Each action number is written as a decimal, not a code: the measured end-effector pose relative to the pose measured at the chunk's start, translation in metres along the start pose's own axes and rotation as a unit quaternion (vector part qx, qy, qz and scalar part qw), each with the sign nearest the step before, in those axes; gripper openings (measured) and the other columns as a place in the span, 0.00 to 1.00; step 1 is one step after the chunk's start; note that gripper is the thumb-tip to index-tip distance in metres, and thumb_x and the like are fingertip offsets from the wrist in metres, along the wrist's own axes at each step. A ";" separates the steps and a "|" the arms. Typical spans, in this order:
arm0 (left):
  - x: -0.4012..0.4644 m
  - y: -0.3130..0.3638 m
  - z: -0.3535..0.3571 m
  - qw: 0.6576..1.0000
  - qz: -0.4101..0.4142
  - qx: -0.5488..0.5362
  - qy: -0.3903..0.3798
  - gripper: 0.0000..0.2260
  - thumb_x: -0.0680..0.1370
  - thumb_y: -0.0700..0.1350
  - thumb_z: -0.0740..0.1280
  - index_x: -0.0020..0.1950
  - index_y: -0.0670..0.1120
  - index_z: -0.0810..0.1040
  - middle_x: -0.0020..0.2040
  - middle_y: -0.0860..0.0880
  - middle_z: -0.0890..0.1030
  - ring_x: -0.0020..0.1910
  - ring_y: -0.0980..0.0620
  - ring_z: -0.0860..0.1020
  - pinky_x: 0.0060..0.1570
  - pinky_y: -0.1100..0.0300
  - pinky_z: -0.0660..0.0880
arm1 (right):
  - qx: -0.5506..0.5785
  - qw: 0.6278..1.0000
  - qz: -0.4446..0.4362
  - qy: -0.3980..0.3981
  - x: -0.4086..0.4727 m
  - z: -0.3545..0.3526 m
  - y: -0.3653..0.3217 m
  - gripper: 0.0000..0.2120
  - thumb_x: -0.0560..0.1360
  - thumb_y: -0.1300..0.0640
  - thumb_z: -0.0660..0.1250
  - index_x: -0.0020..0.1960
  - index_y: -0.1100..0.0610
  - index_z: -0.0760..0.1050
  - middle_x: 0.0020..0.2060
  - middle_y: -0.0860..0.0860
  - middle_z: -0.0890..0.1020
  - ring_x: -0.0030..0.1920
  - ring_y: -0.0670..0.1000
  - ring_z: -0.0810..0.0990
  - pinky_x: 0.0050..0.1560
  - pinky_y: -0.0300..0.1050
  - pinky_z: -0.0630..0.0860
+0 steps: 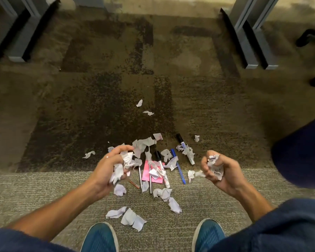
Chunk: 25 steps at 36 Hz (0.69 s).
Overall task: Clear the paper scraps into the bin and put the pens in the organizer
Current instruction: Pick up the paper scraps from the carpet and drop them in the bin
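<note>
Both fists are full: my left hand (111, 166) and right hand (219, 168) each clutch crumpled white paper scraps (127, 161), so I should keep them clenched until binning, since more scraps and 5 pens (179, 167) litter the carpet (98, 106).

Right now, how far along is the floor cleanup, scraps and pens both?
Early. Done: nothing shows as binned or sorted; no bin or organizer is in view. In hand: the left hand and right hand each grip a wad of paper scraps. Left: loose scraps on the carpet, some lying over the pens, and the blue pen and two markers untouched.
</note>
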State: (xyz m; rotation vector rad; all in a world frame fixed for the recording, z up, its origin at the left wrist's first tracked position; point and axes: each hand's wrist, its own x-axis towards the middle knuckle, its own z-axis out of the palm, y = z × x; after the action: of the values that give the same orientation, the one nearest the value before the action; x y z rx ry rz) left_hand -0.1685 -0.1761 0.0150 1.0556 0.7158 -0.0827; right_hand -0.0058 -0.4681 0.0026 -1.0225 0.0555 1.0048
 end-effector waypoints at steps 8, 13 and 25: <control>0.009 0.111 0.073 0.985 0.029 0.163 -0.056 0.11 0.77 0.38 0.59 0.47 0.42 0.81 0.37 0.47 0.77 0.30 0.57 0.73 0.24 0.66 0.69 | 0.062 0.976 -0.177 0.114 -0.039 0.014 -0.103 0.06 0.62 0.63 0.61 0.37 0.55 0.69 0.32 0.52 0.72 0.28 0.46 0.65 0.24 0.36 0.55; 0.037 0.138 0.162 0.982 -0.056 0.161 -0.088 0.11 0.78 0.42 0.60 0.59 0.41 0.75 0.41 0.45 0.77 0.31 0.54 0.74 0.23 0.64 0.70 | 0.117 0.940 -0.274 0.169 -0.071 0.004 -0.166 0.09 0.59 0.66 0.59 0.37 0.55 0.67 0.32 0.49 0.70 0.28 0.45 0.63 0.25 0.36 0.54; 0.056 0.111 0.425 0.977 -0.068 0.032 -0.201 0.10 0.78 0.35 0.55 0.41 0.45 0.71 0.38 0.46 0.73 0.28 0.51 0.75 0.29 0.61 0.72 | 0.258 0.838 -0.388 0.283 -0.133 -0.042 -0.237 0.08 0.59 0.66 0.59 0.38 0.57 0.67 0.31 0.51 0.70 0.30 0.49 0.69 0.35 0.37 0.64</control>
State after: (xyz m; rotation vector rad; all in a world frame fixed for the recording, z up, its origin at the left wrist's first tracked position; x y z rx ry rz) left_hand 0.1301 -0.4516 0.1923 1.0091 0.4177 -0.4287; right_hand 0.1040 -0.6204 0.2038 -0.6934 0.3514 -0.0939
